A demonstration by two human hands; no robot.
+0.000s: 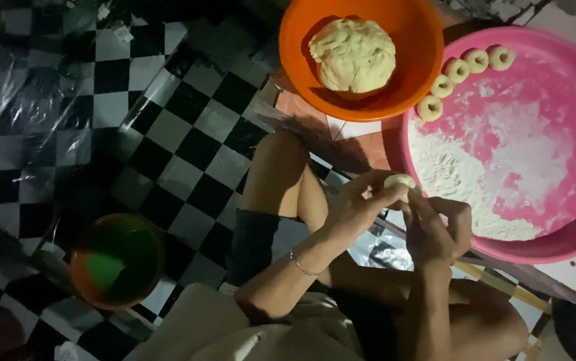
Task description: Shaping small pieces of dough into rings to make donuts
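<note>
Black-and-white checkered flooring [187,144], partly under a sheet of clear plastic, spreads out beneath a person sitting low with bare knees drawn up. Both hands meet just at the near rim of a big round pink tray [569,247]. The left hand [355,207], a thin bracelet [301,265] on its wrist, has its fingers curled around a small pale piece of dough [400,180], and the right hand [438,227] presses in from the other side, fingertips closed on the same piece, so the dough sits pinched between the two, touching both. On the tray lies a drift of white flour [455,174], and along its far left edge four small dough rings [465,73] sit in a curved row, close to one another. Beside the tray, an orange bowl [422,40] holds a large lump of dough [353,53]. Well apart, on the floor to the person's left, stands a dark bowl with a green inside [117,257].
</note>
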